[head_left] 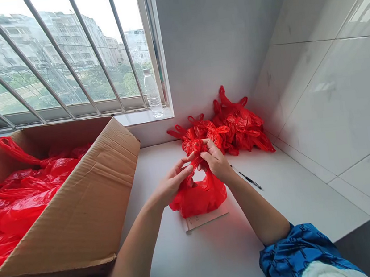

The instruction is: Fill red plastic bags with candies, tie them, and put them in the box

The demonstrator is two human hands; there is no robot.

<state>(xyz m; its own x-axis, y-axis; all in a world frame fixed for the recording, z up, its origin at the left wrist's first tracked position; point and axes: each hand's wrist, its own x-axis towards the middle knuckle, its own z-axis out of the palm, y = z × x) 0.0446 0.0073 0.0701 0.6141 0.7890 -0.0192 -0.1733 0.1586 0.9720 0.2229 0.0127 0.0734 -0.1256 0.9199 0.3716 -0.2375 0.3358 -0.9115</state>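
A red plastic bag (201, 198) hangs or rests over the middle of the white counter, its handles gathered upward between my hands. My left hand (176, 180) has its fingers closed on the handles from the left. From the right, my right hand (215, 159) pinches the twisted top of the same bag. Some of the fingertips are hidden behind the red plastic. Beneath the bag lies a white paper or booklet (206, 219), partly covered, with small writing on it.
A cardboard box (86, 191) full of red plastic bags (26, 194) stands on the left. More red bags (244, 124) are heaped against the back wall. A black pen (250, 180) lies right of my hands. A clear bottle (153, 95) stands on the sill by the barred window.
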